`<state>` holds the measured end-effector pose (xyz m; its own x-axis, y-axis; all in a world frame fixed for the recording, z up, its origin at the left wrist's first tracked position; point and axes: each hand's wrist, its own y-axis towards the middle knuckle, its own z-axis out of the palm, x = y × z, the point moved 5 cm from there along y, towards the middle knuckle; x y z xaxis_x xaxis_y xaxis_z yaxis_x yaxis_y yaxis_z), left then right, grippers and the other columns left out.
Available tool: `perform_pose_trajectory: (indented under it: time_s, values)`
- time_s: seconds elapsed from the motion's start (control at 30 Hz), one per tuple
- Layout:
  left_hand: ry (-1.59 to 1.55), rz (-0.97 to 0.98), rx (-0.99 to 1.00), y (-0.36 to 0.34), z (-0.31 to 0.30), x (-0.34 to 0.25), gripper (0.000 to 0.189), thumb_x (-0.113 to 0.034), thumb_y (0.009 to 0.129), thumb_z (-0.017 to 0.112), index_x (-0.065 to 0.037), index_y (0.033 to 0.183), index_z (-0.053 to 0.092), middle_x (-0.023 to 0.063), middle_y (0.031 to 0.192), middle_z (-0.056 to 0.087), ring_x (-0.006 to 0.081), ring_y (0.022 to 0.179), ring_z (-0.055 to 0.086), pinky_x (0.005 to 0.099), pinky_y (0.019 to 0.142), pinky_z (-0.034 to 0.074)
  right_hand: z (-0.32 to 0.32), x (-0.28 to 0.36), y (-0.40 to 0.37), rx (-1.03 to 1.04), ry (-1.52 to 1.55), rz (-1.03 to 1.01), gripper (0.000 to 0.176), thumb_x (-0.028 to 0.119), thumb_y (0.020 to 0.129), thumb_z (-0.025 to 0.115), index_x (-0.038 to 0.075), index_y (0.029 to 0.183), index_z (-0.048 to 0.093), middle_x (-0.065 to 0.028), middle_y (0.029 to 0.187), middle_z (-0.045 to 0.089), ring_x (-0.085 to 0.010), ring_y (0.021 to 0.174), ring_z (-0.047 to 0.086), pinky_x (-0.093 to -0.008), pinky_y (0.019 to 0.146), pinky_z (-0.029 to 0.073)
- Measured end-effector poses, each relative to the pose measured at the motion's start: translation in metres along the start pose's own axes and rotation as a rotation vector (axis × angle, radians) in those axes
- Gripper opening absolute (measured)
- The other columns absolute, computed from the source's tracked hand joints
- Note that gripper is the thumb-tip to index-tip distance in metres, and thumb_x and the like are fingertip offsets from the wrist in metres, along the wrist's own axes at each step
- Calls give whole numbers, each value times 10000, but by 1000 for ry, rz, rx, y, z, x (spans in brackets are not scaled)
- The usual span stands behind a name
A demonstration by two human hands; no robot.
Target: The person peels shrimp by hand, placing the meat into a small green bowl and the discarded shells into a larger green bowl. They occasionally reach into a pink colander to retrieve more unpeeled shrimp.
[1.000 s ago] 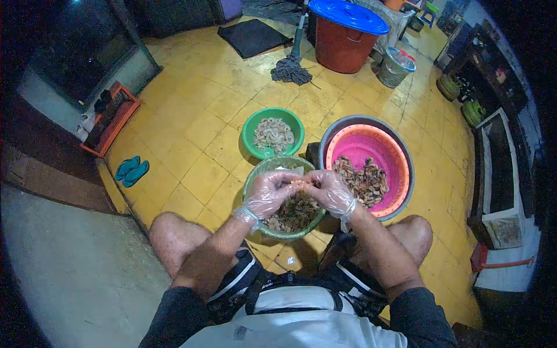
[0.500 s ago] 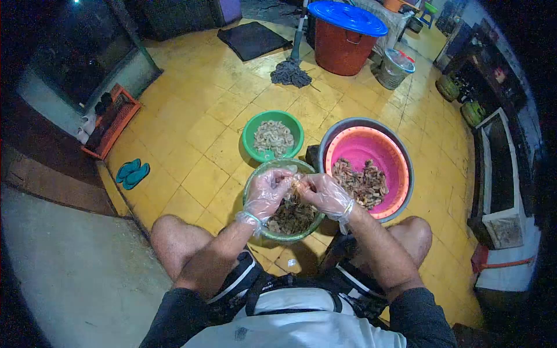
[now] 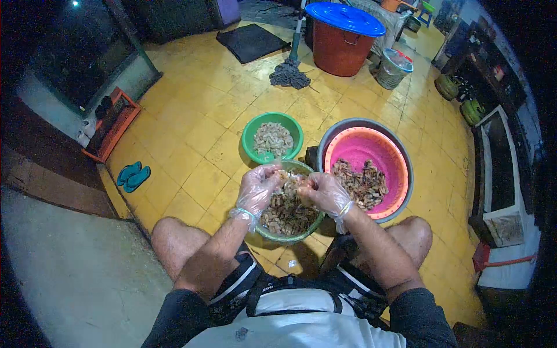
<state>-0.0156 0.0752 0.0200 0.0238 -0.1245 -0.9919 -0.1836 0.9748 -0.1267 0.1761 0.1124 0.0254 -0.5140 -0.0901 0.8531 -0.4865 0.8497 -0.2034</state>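
Left hand point(image 3: 257, 188) and right hand point(image 3: 329, 194) hovering apart, centre of frame, over shell-filled bowl point(image 3: 288, 237); fingers curling, clamped piece blurred, cannot tell. Unpeeled shrimp point(image 3: 362, 184) lying right of centre, probably feeling light, slippery, soft under thin shell; mid-body favouring gentle pinch.

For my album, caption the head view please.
Gloved hands work over a bowl of scraps, beside a green bowl and a pink basin.

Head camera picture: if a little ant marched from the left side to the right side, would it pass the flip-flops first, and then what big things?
Blue-green flip-flops → bright green bowl → pink basin → nearer green tank by the wall.
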Motion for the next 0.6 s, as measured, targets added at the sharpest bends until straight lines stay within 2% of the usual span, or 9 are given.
perform_pose_trajectory:
  time_s: [0.13,0.2,0.23,0.3,0.4,0.53,0.6]
  values:
    - [132,32,19,2,-1,9,268,-56,890,656,47,1137,639,87,929,701,115,757,647,239,668,524,-10,22,-9,-134,-92,-114,205,223,846,644,19,849,670,-167,689,642,-281,641,650,-401,629,507]
    - [97,-26,42,-6,5,-3,273,-59,887,663,43,1139,641,86,917,701,111,740,639,239,655,519,-12,31,-12,-118,-123,-175,228,201,851,625,39,1002,681,-206,798,674,-359,745,680,-432,682,523]
    - [62,-84,64,-10,9,-5,278,-62,884,670,39,1141,642,84,906,701,106,722,631,240,642,515,-12,36,-15,-118,-124,-175,228,201,851,625,39,1002,681,-206,798,674,-359,745,680,-432,682,523]
    - [44,-80,85,-12,14,0,269,-63,879,679,35,1127,647,78,897,698,102,710,621,241,634,511,-12,53,-22,-189,-172,-237,279,190,862,608,64,1105,665,-226,880,675,-386,824,673,-445,728,526]
    - [3,-39,111,-17,20,-1,222,-50,864,692,25,1070,662,59,867,688,98,700,613,236,626,504,-5,54,-22,-102,-154,-245,276,194,871,598,70,1108,664,-234,941,672,-400,884,658,-448,760,526]
    - [37,80,122,-20,23,-6,196,-32,849,699,15,1038,672,52,865,690,92,739,624,234,654,511,-4,55,-21,-109,-142,-317,264,190,881,588,72,1103,667,-227,939,678,-390,889,664,-448,768,523]
    - [52,114,102,-21,22,-11,187,-26,842,703,12,1024,679,55,873,695,88,751,625,235,668,515,-2,46,-18,-72,-59,-268,240,188,883,595,52,1067,671,-213,860,677,-337,807,682,-418,741,524]
